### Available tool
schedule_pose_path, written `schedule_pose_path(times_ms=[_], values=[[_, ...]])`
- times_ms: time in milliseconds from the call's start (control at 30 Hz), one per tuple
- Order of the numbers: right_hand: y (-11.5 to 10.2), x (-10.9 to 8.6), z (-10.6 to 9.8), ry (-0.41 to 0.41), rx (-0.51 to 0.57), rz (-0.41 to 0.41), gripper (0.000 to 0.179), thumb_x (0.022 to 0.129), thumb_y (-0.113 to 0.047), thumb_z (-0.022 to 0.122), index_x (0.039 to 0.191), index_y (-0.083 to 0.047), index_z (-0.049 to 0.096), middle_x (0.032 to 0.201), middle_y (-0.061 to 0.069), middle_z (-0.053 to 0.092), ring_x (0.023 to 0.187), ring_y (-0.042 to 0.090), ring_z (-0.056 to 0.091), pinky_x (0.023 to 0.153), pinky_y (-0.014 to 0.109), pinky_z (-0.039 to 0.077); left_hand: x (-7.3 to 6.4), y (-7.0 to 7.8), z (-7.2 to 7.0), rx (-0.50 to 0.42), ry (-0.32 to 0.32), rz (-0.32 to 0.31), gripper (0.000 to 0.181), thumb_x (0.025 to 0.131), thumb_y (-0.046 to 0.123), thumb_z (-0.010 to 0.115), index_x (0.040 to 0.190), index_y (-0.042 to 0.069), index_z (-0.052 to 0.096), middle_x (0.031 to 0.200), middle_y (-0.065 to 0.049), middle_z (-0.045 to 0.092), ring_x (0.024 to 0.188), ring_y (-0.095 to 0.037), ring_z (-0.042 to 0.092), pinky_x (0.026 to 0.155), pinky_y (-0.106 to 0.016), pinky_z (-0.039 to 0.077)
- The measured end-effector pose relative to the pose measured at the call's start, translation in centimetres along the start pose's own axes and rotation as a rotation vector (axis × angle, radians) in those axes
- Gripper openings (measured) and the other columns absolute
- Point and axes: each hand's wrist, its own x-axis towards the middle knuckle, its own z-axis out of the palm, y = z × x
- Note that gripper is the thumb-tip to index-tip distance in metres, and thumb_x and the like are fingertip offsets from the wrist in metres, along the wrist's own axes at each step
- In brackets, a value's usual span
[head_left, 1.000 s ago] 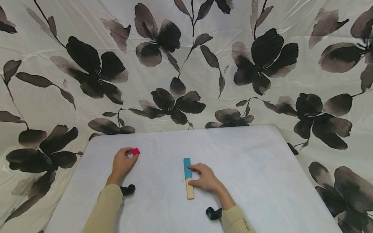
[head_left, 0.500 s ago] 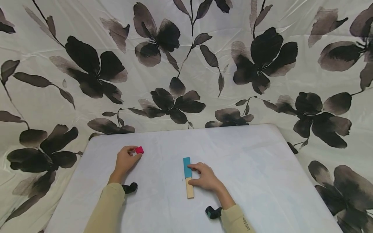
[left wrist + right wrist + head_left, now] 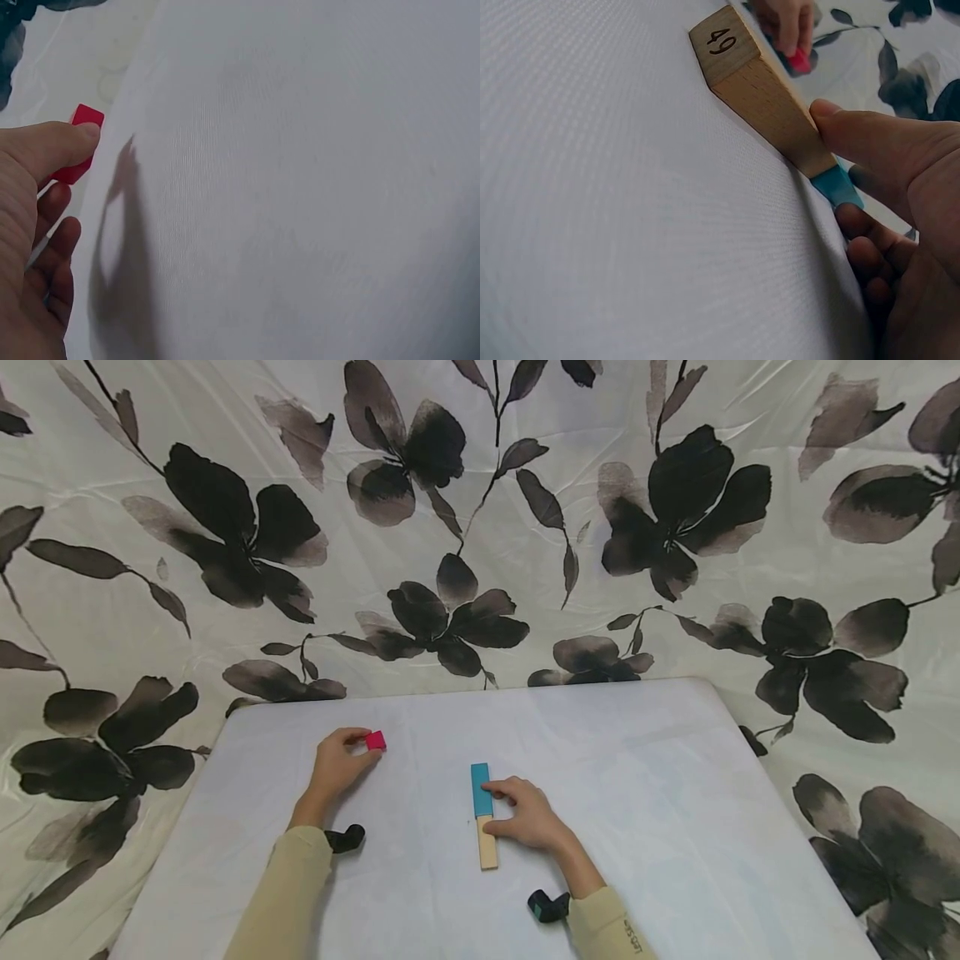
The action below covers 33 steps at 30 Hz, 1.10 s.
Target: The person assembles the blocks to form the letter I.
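Observation:
Between the thumb and fingertips of my left hand point(image 3: 337, 768) a small red block point(image 3: 376, 740) is pinched, held above the table's far left part. The left wrist view shows the thumb lying across this red block point(image 3: 88, 116). My right hand point(image 3: 528, 814) rests against two blocks lying end to end on the table. Its index fingertip touches the blue block point(image 3: 481, 777), and its thumb touches the plain wooden block point(image 3: 488, 853). In the right wrist view, the wooden block point(image 3: 769, 109) bears the number 49 on its end, and its other fingers are bent beside the blue block point(image 3: 836, 186).
A white cloth covers the table point(image 3: 637, 777). Behind its far edge hangs a floral curtain point(image 3: 555, 610). Each wrist carries a black camera mount, the left one point(image 3: 347, 838) and the right one point(image 3: 547, 907).
My left hand has moved to the right and slightly farther away with the red block. The right hand and the two blocks under it have stayed in place.

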Motion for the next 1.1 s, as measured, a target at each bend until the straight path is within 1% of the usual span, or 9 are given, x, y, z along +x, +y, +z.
schedule_pose_path(times_ms=[300,500,700,933,1100], values=[[-0.1,0.0,-0.1,-0.008,-0.010,-0.005,0.058,0.080,-0.031,0.080,0.133,-0.018,0.060,0.108,-0.007,0.056,0.094,0.014,0.048,0.083,0.038,0.036,0.1,1.0,1.4,-0.015,-0.032,0.027,0.044,0.079,0.016,0.081,0.117,0.000,0.064,0.115,-0.018,0.061,0.105,-0.033,0.055,0.091,-0.048,0.044],[0.0,0.1,-0.1,-0.018,-0.051,-0.038,0.058,0.082,-0.031,0.078,0.135,-0.019,0.059,0.110,-0.003,0.057,0.096,0.015,0.048,0.084,0.039,0.035,-0.1,1.9,2.6,-0.029,-0.051,0.054,0.043,0.079,0.017,0.081,0.116,0.001,0.065,0.113,-0.017,0.062,0.103,-0.031,0.055,0.090,-0.047,0.044],[0.0,0.1,0.0,-0.034,-0.076,-0.062,0.049,0.083,-0.030,0.077,0.129,-0.021,0.064,0.109,-0.002,0.055,0.100,0.015,0.048,0.086,0.039,0.035,-0.3,2.9,3.2,-0.037,-0.066,0.073,0.043,0.079,0.017,0.081,0.116,0.002,0.066,0.113,-0.016,0.062,0.102,-0.030,0.056,0.089,-0.047,0.045],[-0.1,0.1,-0.1,-0.035,-0.073,-0.057,0.048,0.083,-0.030,0.077,0.129,-0.021,0.064,0.109,-0.003,0.054,0.099,0.015,0.047,0.086,0.039,0.034,-0.1,3.8,4.3,-0.045,-0.095,0.100,0.043,0.079,0.019,0.081,0.116,0.003,0.066,0.114,-0.015,0.062,0.104,-0.030,0.057,0.089,-0.047,0.046],[-0.1,0.0,-0.1,-0.036,-0.080,-0.069,0.048,0.084,-0.030,0.077,0.129,-0.020,0.064,0.110,-0.002,0.055,0.101,0.016,0.048,0.087,0.040,0.035,0.0,4.3,5.1,-0.037,-0.111,0.099,0.042,0.079,0.019,0.081,0.116,0.004,0.067,0.116,-0.013,0.062,0.104,-0.030,0.057,0.090,-0.046,0.046]])
